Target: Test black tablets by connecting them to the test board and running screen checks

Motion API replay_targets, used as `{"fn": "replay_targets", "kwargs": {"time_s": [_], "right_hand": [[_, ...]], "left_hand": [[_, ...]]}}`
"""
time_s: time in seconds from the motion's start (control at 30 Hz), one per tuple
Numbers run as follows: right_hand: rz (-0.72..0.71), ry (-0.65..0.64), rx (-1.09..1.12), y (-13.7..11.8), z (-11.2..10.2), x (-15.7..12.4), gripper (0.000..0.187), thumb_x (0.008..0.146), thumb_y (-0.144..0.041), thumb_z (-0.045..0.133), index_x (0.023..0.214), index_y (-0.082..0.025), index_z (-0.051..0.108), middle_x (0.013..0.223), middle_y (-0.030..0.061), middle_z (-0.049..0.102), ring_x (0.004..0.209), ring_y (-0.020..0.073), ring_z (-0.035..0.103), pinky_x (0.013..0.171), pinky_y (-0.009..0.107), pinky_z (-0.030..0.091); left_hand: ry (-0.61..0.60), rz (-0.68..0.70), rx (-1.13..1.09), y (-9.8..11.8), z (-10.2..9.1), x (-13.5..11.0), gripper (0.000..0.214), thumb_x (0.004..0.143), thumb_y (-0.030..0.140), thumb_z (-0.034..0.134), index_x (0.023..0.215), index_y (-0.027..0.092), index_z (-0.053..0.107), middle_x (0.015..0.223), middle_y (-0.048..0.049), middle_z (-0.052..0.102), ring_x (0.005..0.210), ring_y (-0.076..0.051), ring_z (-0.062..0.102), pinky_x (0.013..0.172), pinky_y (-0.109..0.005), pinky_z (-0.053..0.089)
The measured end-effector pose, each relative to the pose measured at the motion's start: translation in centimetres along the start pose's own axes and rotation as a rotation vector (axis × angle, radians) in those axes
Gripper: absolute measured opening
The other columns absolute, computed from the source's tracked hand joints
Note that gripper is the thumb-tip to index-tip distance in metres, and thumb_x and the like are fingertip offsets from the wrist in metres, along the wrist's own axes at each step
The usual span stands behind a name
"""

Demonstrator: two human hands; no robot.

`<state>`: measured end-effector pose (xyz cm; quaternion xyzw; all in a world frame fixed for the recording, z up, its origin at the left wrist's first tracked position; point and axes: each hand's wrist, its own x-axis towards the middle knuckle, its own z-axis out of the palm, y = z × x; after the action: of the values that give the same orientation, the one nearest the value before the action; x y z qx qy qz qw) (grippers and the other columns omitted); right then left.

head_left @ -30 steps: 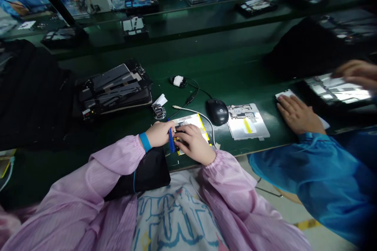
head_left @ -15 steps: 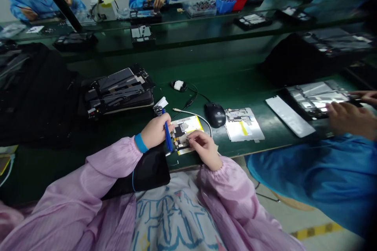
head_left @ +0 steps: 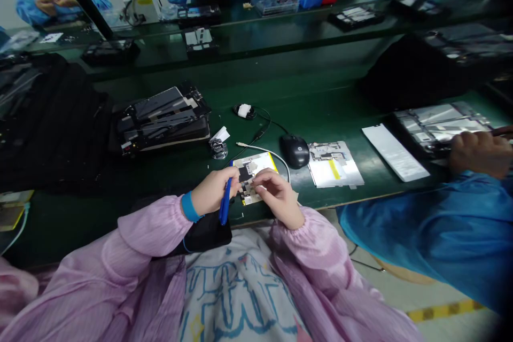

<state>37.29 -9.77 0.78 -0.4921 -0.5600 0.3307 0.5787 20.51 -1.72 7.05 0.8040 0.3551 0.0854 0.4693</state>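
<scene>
My left hand [head_left: 214, 189] is closed round slim blue tweezers [head_left: 225, 204], whose wide end points down toward me. My right hand [head_left: 278, 195] has its thumb and forefinger brought together; what they pinch, if anything, is too small to make out. Both hands are over a silver device panel [head_left: 262, 160] with yellow edges and dark circuit parts, which lies flat on the green table [head_left: 280, 107]. My fingers cover part of its near side. A white cable [head_left: 276, 156] curves round the panel's far right side.
A black mouse [head_left: 295, 151] and a second silver panel [head_left: 340, 165] lie to the right. Stacked device parts [head_left: 164, 120] stand at left, behind a black pouch [head_left: 210, 232]. A co-worker's hand [head_left: 481, 154] works at far right beside a white strip [head_left: 395, 152].
My left hand has turned, so the tweezers now tilt toward me, off the panel's near left edge. My right hand has shifted slightly up. The view has moved a little.
</scene>
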Motion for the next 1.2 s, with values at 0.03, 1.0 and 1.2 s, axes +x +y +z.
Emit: {"fn": "replay_targets", "kwargs": {"time_s": [0.03,1.0,1.2], "right_hand": [[-0.029,0.004,-0.106,0.4,-0.2,-0.1,0.006,0.087,-0.026,0.054,0.087,-0.022,0.058,0.085,0.0048,0.059,0.084,0.0195,0.059,0.075,0.037,0.051],[-0.181,-0.210,-0.694,2.9,-0.5,-1.3,0.023,0.090,-0.021,0.051,0.109,-0.019,0.065,0.105,0.0106,0.062,0.100,0.0262,0.053,0.087,0.045,0.048],[-0.169,-0.246,-0.722,2.8,-0.4,-1.3,0.026,0.092,-0.023,0.049,0.114,-0.021,0.064,0.107,0.0111,0.061,0.102,0.0266,0.050,0.088,0.047,0.048]], "left_hand": [[0.012,0.008,0.034,-0.2,0.0,0.1,0.020,0.082,0.019,0.050,0.067,0.020,0.037,0.059,0.0032,0.053,0.055,-0.010,0.047,0.054,-0.023,0.035],[-0.100,-0.126,0.685,-0.8,1.8,2.7,0.010,0.085,0.022,0.047,0.090,0.020,0.056,0.077,-0.0078,0.069,0.073,-0.026,0.067,0.059,-0.031,0.039],[-0.106,-0.131,0.721,-0.8,2.0,2.7,0.013,0.086,0.023,0.046,0.092,0.019,0.057,0.079,-0.0090,0.070,0.074,-0.028,0.068,0.060,-0.031,0.041]]}}
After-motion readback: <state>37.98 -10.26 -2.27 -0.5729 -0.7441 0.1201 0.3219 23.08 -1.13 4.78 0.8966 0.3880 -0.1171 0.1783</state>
